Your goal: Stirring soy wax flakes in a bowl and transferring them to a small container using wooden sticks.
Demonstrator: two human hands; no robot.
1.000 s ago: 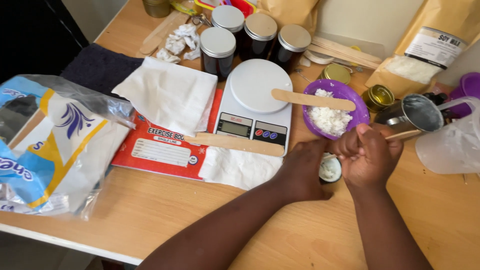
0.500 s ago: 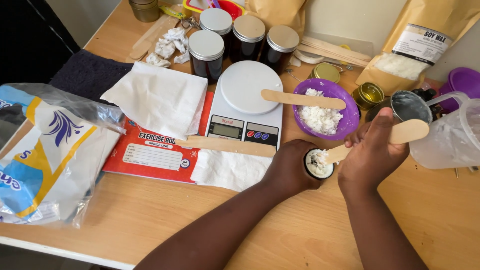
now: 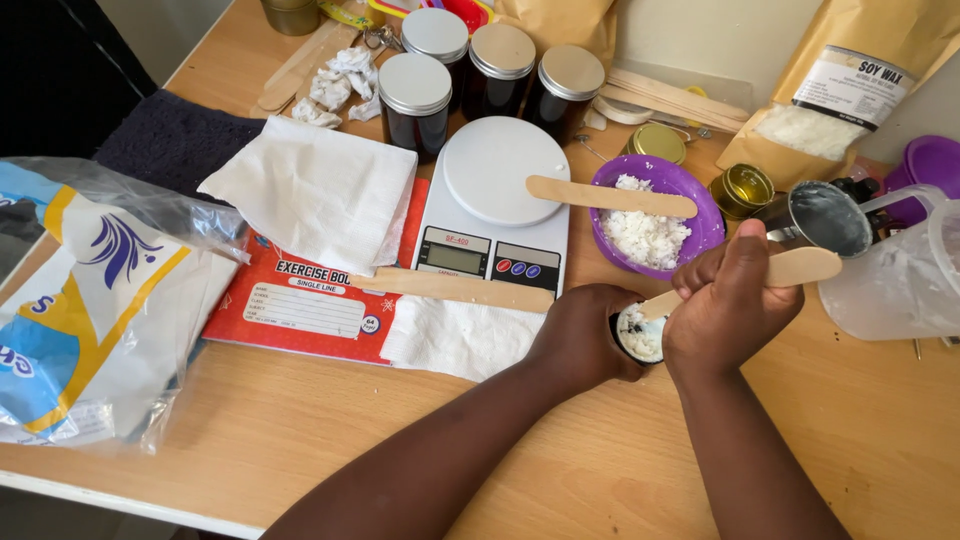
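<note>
The left hand (image 3: 580, 335) is gripping 1 small jar (image 3: 640, 333); the right hand (image 3: 730, 305) is pinching a wooden stick (image 3: 790, 268) into its white flakes.

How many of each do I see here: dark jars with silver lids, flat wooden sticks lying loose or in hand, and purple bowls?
Dark jars with silver lids: 4
Wooden sticks: 3, on the purple bowl, by the scale, in the right hand
Purple bowls: 1
Total: 8

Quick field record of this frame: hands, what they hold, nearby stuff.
left hand: wrapped around small tin of white flakes
right hand: grips wooden stick, tip in the tin
purple bowl: white flakes inside, another stick across the rim
scale: behind the left hand, pan bare
dark jars: four, lids on
table: wood
</note>
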